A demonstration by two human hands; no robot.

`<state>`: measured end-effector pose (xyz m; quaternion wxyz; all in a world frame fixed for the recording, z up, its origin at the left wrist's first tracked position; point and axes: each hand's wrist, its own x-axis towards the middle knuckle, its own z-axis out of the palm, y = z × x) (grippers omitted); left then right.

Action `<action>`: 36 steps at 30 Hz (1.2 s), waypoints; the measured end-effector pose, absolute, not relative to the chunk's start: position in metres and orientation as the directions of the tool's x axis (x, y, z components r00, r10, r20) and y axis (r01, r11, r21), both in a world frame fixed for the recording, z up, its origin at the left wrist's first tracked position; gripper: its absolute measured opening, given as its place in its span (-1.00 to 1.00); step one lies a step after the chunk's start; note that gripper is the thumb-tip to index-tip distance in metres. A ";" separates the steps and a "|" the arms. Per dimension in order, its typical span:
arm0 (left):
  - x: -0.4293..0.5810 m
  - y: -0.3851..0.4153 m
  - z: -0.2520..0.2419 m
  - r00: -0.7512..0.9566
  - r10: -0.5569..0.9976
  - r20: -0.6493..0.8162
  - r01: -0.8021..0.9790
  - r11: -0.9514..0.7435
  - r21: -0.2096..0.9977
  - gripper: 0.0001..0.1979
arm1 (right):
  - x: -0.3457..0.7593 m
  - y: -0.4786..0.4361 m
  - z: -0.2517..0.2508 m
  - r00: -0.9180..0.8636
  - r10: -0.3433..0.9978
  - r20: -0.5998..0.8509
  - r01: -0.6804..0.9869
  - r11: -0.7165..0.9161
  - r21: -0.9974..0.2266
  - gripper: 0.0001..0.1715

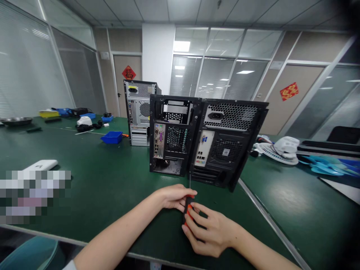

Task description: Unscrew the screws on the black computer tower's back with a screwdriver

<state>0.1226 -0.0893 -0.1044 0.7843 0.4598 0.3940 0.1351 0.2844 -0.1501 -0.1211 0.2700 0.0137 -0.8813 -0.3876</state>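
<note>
A screwdriver with a red and black handle (189, 210) points away from me, its thin shaft reaching up to the lower edge of the right-hand black computer case (213, 155). Whether its tip touches a screw is too small to see. My left hand (174, 197) is closed round the front end of the handle. Around the rear of the handle are the fingers of my right hand (208, 230). The case shows its back panel and leans slightly against a second black case (168, 146) on its left.
Behind stands a silver-backed computer case (140, 112), with a blue bin (111, 137) beside it. White fan parts (284, 148) and light-blue fan blades (323, 165) lie to the right. A white box-like object (42, 164) is at left, beside a blurred patch. A metal seam (267, 212) crosses the green table.
</note>
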 end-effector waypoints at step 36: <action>0.124 -0.084 -0.112 0.722 0.470 -0.508 0.107 0.649 0.753 -0.88 | 0.287 -0.148 -0.134 -0.805 -0.200 0.559 0.286 0.696 0.659 -0.85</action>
